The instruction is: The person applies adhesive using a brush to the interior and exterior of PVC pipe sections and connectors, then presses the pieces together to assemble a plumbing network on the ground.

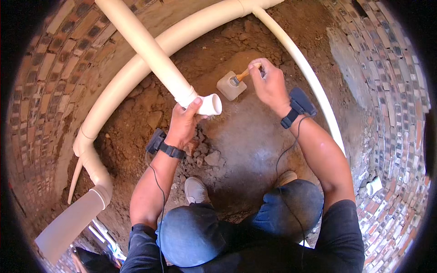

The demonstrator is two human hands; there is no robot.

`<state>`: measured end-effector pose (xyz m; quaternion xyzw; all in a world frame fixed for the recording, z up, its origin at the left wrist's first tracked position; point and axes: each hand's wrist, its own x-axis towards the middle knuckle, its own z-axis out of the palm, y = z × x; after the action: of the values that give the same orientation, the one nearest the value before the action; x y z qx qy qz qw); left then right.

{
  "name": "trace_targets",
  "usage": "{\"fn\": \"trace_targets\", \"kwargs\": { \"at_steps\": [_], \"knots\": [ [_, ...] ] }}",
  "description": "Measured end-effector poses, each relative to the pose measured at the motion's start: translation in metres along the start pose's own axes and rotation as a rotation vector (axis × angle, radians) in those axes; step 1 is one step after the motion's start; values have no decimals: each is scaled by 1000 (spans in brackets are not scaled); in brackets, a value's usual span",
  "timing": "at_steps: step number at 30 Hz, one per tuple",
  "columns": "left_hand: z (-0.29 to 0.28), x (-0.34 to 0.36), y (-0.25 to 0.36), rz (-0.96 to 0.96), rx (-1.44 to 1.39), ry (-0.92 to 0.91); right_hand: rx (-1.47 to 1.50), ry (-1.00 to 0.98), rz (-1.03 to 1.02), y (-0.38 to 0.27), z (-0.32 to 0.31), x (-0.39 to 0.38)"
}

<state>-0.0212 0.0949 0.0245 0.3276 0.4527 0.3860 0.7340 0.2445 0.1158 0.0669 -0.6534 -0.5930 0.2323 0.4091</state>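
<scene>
My left hand (182, 123) is closed around a white elbow fitting (208, 105) at the lower end of a cream plastic pipe (150, 52). The fitting's round mouth faces right. To its right, my right hand (269, 82) pinches the wooden handle of a small paintbrush (246, 74). The brush's bristles point down into the opening of a squarish translucent plastic container (231, 88). That container stands on the dirt, just beyond the fitting's mouth. How deep the bristles reach inside cannot be made out.
A thick cream pipe (109, 91) curves along the left and far side, passing behind the held pipe. A thinner pipe (309, 68) runs down the right. Brick walls (387, 82) surround the dirt floor (246, 132). Loose clods (205, 152) lie near my shoes. Another white fitting (374, 186) is at the right.
</scene>
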Motion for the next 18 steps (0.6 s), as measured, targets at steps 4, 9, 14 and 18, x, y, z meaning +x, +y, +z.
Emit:
{"fn": "trace_targets", "kwargs": {
  "at_steps": [4, 9, 14, 18],
  "knots": [
    [2, 3, 0, 20, 20, -22, 59, 26, 32, 0, -10, -2],
    [4, 8, 1, 26, 17, -46, 0, 43, -14, 7, -22, -7],
    [9, 11, 1, 29, 27, -31, 23, 50, -49, -6, -37, -9],
    [10, 15, -3, 22, 56, -29, 8, 15, -251, -4, -26, -12]
  ]
}}
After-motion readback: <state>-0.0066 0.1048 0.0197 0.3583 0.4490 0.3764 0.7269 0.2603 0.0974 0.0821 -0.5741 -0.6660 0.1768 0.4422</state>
